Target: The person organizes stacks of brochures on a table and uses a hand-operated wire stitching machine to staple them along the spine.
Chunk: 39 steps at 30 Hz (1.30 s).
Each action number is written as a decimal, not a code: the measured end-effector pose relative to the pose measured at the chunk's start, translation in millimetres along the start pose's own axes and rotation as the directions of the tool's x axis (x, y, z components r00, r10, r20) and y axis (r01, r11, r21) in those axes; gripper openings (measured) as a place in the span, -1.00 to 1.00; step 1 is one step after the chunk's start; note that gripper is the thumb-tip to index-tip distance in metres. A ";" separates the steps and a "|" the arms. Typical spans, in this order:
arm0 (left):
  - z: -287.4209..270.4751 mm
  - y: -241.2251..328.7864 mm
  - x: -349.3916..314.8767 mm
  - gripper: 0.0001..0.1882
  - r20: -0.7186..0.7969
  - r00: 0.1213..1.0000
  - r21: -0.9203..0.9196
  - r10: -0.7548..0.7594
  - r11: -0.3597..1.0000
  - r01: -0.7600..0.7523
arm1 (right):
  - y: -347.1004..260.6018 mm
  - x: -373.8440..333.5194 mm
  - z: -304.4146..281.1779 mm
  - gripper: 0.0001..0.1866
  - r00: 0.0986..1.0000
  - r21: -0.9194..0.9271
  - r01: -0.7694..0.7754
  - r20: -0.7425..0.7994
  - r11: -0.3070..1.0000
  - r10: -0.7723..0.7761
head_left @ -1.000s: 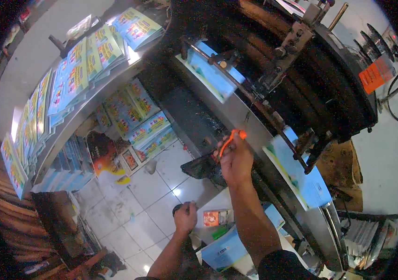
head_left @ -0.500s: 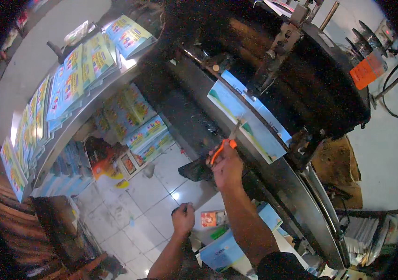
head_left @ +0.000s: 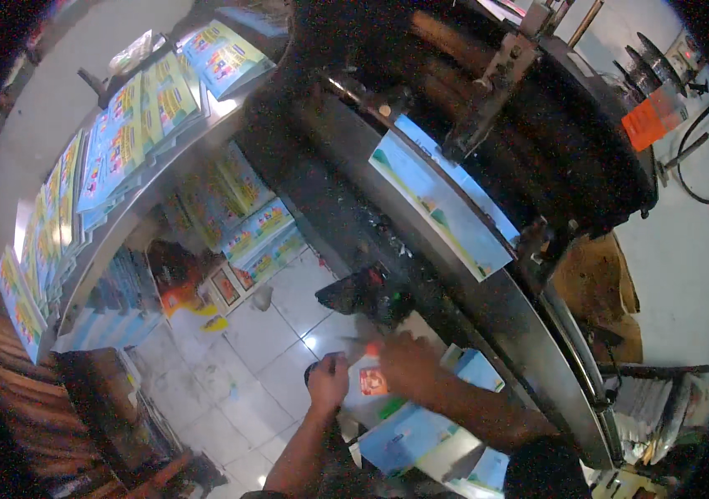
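Note:
My right hand (head_left: pixel 411 366) is closed and smeared by motion, above the stacked sheets. An orange-handled tool (head_left: pixel 373 350) juts from its fingers toward my left hand; its narrow tip is blurred, so I cannot tell its exact kind. My left hand (head_left: pixel 328 382) has its fingers curled, with a small dark shape at their edge that I cannot make out. Blue and white printed covers (head_left: pixel 404 439) lie below my right forearm. Another printed sheet (head_left: pixel 444 206) rests on the metal ledge of a dark machine (head_left: pixel 570 141), partly beneath a bar.
At the left a curved-looking metal table (head_left: pixel 142 220) carries rows of printed booklets (head_left: pixel 134 137). More booklet stacks (head_left: pixel 263 237) stand lower down, over the white tiled floor (head_left: pixel 229 391). An orange card (head_left: pixel 652 119) hangs at the machine's right side, near a cable (head_left: pixel 683 158).
My right hand has come down and back from the sheet on the machine's ledge, taking the orange-handled tool along; the tool's tip now points left. My left hand has hardly moved.

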State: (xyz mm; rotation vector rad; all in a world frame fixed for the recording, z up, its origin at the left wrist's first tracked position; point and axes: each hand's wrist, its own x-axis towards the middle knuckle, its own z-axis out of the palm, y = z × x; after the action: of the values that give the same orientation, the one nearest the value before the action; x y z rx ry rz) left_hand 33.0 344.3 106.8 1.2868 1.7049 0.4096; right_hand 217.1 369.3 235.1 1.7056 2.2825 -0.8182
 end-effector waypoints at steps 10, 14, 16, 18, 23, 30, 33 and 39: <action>-9.5 -38.1 14.9 -0.78 -0.022 0.997 -0.550 -0.077 0.834 0.052 | 18.3 -61.1 -54.8 -0.64 0.882 0.581 -0.223 -0.222 0.783 0.415; -33.2 27.3 7.9 -0.58 -0.136 0.947 -0.277 0.293 0.906 -0.320 | -32.6 -69.4 0.9 -0.47 0.846 0.854 -0.136 -0.164 0.502 0.508; -33.5 67.5 -13.7 -0.56 0.275 0.861 -0.593 0.427 0.781 -0.198 | -59.1 -60.6 12.4 -0.45 0.881 0.743 -0.023 -0.301 0.668 0.365; -49.2 111.9 -18.1 -0.55 0.468 0.834 -0.574 0.291 0.818 0.037 | -64.0 -68.3 12.9 -0.42 0.888 0.589 0.097 -0.416 0.802 0.198; -12.3 153.4 7.7 -0.60 0.404 0.685 -0.009 0.606 0.752 -0.659 | -33.8 -128.2 14.4 -0.48 0.930 0.552 -0.024 -0.295 0.834 0.221; 76.2 123.2 19.9 -0.54 0.583 0.559 0.451 0.590 0.338 -0.826 | 44.6 -245.0 27.3 -0.63 0.758 0.636 -0.311 -0.282 0.706 0.588; 74.7 125.4 12.6 -0.55 0.570 0.487 0.393 0.662 0.301 -0.869 | 94.1 -269.4 21.2 -0.66 0.776 0.513 -0.207 -0.432 0.833 0.459; 51.0 151.9 4.4 -0.49 0.664 0.615 0.162 0.426 0.720 -0.674 | 148.9 -276.3 53.5 -0.63 0.832 0.252 -0.119 -0.503 0.960 0.235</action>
State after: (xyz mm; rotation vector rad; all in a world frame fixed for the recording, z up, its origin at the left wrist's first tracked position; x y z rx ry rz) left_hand 161.6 395.2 187.7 2.0224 0.8224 -0.0232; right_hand 436.2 140.4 267.4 2.4628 2.3588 -0.6211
